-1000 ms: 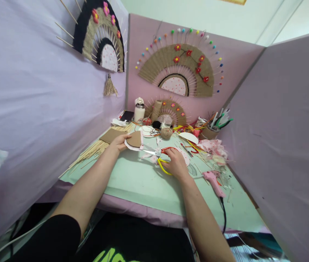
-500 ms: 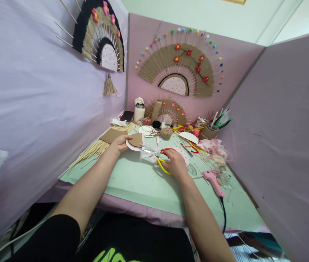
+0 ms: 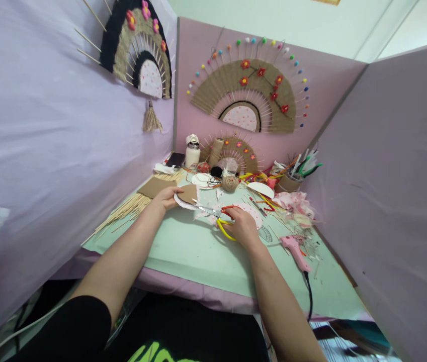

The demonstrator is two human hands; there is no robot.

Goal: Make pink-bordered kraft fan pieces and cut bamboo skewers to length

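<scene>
My left hand (image 3: 168, 197) is closed on the left end of a rounded cardboard piece (image 3: 187, 193), which has white fabric (image 3: 186, 204) showing along its edge. In my right hand (image 3: 242, 224) is a pair of scissors (image 3: 213, 211) with one red and one yellow handle loop. The blades are slightly apart, their tips at the lower right edge of the cardboard and fabric. Under the scissors lie small scraps of pink-dotted fabric (image 3: 207, 217). A larger dotted fabric piece (image 3: 254, 215) is partly hidden behind my right hand.
Thin wooden sticks (image 3: 122, 211) and a cardboard sheet (image 3: 156, 187) lie at left. A pink glue gun (image 3: 296, 253) rests at right, its cord over the front edge. Behind are a twine ball (image 3: 230, 183), a white bottle (image 3: 192, 153) and a tool holder (image 3: 288, 184). Partitions flank the table.
The scissor blades have opened a little, and their tips have shifted slightly left along the fabric edge. My left hand stays in place with the cardboard piece.
</scene>
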